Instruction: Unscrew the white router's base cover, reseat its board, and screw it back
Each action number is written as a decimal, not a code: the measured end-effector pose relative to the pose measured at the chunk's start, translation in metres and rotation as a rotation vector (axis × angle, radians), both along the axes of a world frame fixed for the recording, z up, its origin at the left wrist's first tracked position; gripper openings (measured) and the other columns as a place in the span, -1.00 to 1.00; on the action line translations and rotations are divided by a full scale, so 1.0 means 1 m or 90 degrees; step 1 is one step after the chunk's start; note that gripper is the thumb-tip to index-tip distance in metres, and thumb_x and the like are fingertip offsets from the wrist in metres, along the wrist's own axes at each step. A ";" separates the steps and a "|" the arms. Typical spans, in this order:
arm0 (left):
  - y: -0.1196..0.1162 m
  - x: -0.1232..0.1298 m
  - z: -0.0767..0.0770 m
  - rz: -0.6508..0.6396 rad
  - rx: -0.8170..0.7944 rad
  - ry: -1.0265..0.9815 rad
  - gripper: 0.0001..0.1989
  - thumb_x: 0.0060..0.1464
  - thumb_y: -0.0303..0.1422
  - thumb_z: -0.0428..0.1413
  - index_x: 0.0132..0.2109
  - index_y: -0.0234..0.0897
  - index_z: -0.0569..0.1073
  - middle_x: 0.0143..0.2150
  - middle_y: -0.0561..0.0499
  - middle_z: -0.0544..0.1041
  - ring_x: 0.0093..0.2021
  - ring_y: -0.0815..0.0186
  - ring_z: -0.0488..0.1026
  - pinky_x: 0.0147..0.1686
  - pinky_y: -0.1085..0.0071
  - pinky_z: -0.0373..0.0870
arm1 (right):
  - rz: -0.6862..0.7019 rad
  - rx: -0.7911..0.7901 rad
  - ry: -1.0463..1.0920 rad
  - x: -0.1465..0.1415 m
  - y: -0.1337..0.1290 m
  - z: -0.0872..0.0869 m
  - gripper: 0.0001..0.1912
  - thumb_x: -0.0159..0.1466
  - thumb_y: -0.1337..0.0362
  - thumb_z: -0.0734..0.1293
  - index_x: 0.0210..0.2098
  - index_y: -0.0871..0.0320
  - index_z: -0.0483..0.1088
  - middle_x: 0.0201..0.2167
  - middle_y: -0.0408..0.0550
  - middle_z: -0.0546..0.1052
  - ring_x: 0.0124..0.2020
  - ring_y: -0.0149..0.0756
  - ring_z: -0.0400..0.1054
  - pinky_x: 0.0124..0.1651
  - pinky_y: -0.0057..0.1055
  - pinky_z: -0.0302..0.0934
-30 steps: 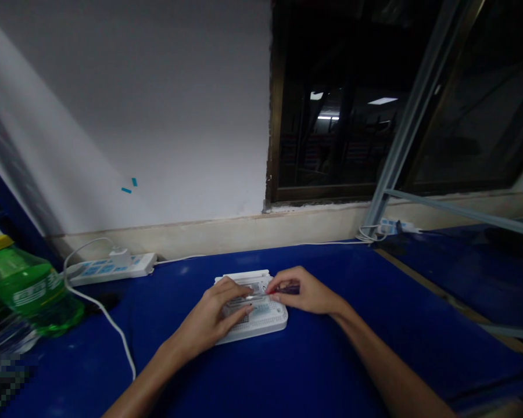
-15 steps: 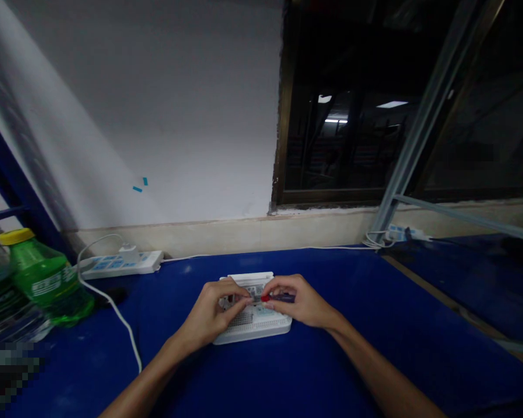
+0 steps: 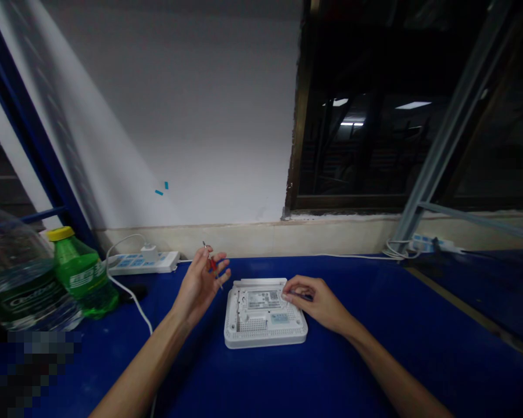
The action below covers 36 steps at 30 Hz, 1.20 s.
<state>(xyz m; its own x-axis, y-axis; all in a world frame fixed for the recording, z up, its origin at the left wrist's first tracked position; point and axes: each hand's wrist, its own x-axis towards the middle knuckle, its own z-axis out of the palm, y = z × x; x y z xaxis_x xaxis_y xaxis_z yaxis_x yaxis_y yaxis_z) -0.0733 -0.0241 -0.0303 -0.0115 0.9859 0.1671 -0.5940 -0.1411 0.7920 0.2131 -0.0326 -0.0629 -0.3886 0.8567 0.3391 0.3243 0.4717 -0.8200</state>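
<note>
On the blue table, the left hand pinches a small red-handled screwdriver between its fingers just beside the upturned white router, while the right hand rests curled fingers on the router's edge.

Left of the left hand stand a green plastic bottle with a yellow cap and a large clear water bottle. Just beyond that hand lies a white power strip with a plug-in charger, its white cable trailing across the blue table. A dark window rises beyond the right hand.
</note>
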 end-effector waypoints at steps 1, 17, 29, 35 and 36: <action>-0.001 0.001 0.000 -0.014 0.002 0.021 -0.68 0.08 -0.14 0.30 -0.12 -0.12 0.39 -0.41 0.17 0.43 -0.55 0.50 0.33 -0.53 0.60 0.28 | -0.003 -0.002 -0.002 0.000 0.000 0.000 -0.77 0.27 0.10 0.39 -0.26 0.14 0.53 -0.30 -0.06 0.60 -0.25 -0.24 0.47 -0.17 -0.37 0.31; -0.025 0.022 -0.016 -0.039 0.450 0.853 -0.81 0.32 -0.36 0.02 -0.03 -0.19 0.50 -0.16 -0.04 0.55 -0.20 0.28 0.47 -0.14 0.41 0.37 | 0.028 -0.026 0.038 -0.006 -0.005 0.001 -0.70 0.25 0.16 0.42 -0.05 0.12 0.45 -0.20 -0.02 0.62 -0.15 -0.20 0.50 -0.09 -0.34 0.33; -0.019 0.021 -0.013 0.001 0.339 0.661 -0.82 0.22 -0.31 0.15 -0.10 -0.23 0.60 -0.12 -0.11 0.60 -0.12 0.19 0.54 -0.10 0.28 0.48 | -0.015 0.017 0.007 0.001 -0.001 -0.002 -0.74 0.42 0.05 0.20 -0.09 0.10 0.29 -0.39 -0.11 0.59 -0.40 -0.31 0.44 -0.35 -0.43 0.23; -0.017 0.024 -0.019 -0.030 0.216 0.555 -0.74 0.11 -0.25 0.27 -0.08 -0.27 0.58 -0.22 -0.09 0.65 -0.22 0.18 0.60 -0.15 0.27 0.53 | 0.043 0.042 -0.063 0.002 -0.007 0.008 -0.71 0.40 0.09 0.24 -0.06 0.09 0.48 -0.10 -0.01 0.59 -0.09 -0.17 0.47 -0.04 -0.30 0.30; -0.017 0.024 -0.019 -0.033 0.219 0.555 -0.76 0.12 -0.25 0.27 -0.10 -0.27 0.58 -0.22 -0.09 0.65 -0.22 0.19 0.61 -0.16 0.28 0.53 | 0.044 0.038 -0.057 0.000 -0.007 0.007 -0.70 0.38 0.10 0.27 0.01 0.08 0.46 -0.04 0.00 0.58 -0.05 -0.15 0.46 -0.02 -0.29 0.30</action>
